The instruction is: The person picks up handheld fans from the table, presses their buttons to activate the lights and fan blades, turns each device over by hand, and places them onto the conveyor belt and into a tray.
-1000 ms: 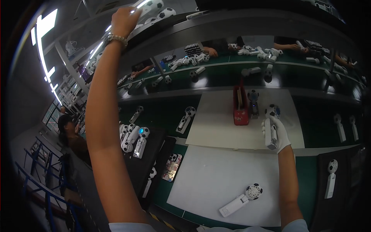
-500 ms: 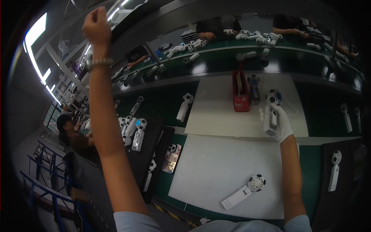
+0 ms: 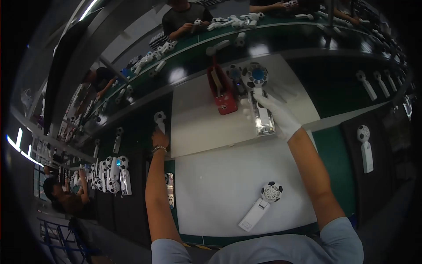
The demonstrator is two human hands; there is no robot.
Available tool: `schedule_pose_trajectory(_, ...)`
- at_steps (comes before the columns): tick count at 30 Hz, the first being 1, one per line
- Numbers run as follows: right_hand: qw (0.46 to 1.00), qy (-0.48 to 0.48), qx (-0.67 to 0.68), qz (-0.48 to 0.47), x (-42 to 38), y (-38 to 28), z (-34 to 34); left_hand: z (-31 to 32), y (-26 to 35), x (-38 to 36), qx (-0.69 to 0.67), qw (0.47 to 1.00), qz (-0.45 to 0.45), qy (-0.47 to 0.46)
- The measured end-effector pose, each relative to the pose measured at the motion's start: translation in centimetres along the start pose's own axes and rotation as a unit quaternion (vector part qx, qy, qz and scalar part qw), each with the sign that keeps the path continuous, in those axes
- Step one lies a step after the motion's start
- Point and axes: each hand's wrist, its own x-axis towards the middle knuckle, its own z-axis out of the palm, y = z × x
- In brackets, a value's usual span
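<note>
My right hand [image 3: 280, 115], in a white glove, is closed around a handheld fan [image 3: 262, 110] with a football-patterned head and a blue centre. It holds this fan upright over the cream board. My bare left hand [image 3: 160, 139] has its fingers about the lower handle of another football-patterned fan [image 3: 160, 118] on the green surface to the left; the hand hides the handle's end. A third fan [image 3: 255, 214] lies on the white mat [image 3: 211, 189] in front of me, its grille facing up.
A red holder [image 3: 226, 103] stands on the cream board [image 3: 193, 114], beside another fan [image 3: 235, 74]. Several fans [image 3: 112, 174] crowd a dark tray at the left. One fan [image 3: 365, 149] lies on the right tray. Across the conveyor, people handle more fans.
My left hand has come down from high in the air to the fan at the left. My right hand has turned its fan so the blue centre faces me. The view has shifted.
</note>
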Motion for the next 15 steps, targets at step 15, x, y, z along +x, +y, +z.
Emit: schedule_pose_trajectory(15, 0.989, -0.013, 0.100, 0.104, -0.2, 0.9, 0.0, -16.4, 16.6, -7.9, -0.850, 0.522, 0.070, 0.005)
